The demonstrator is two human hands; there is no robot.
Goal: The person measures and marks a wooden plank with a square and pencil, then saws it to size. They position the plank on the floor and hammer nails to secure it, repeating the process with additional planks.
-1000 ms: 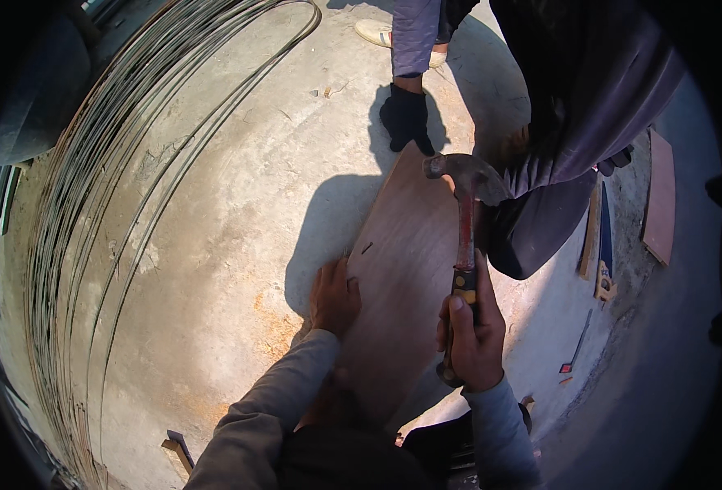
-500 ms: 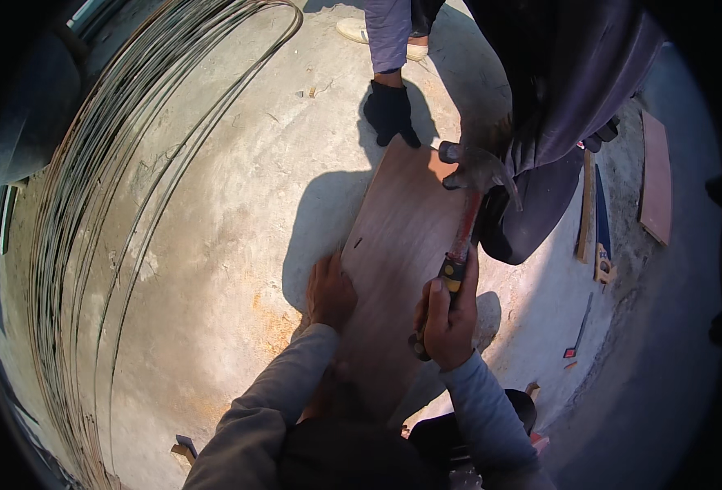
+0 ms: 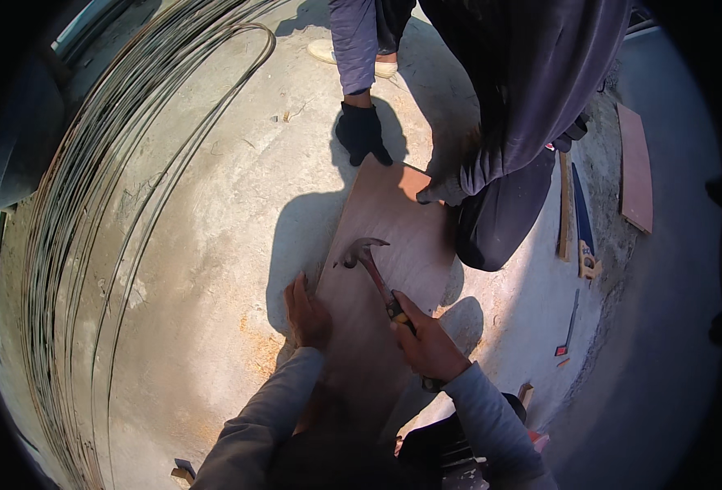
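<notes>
A claw hammer (image 3: pixel 377 280) with a reddish handle and dark grip is in my right hand (image 3: pixel 430 347), fingers wrapped round the grip. Its head is over the left part of a long wooden board (image 3: pixel 416 257). Beside the hammer head, near the board's left edge, is a small dark nail-like piece, partly hard to make out. My left hand (image 3: pixel 308 318) grips the board's left edge, lower down than the hammer head. Across from me, a co-worker's black-gloved hand (image 3: pixel 361 135) presses on the board's far corner; their other gloved hand (image 3: pixel 443 192) rests at its far right edge.
A large coil of metal rods (image 3: pixel 91 196) lies along the left. At the right are a handsaw (image 3: pixel 586 237), a narrow wooden strip (image 3: pixel 564 208), a reddish board piece (image 3: pixel 635 167) and a thin tool with a red end (image 3: pixel 568 327). The co-worker's knee (image 3: pixel 492 237) is close to the board.
My right hand has brought the hammer down and left, its head turning from the far right side to beside the small dark piece. The co-worker's second gloved hand now shows on the board.
</notes>
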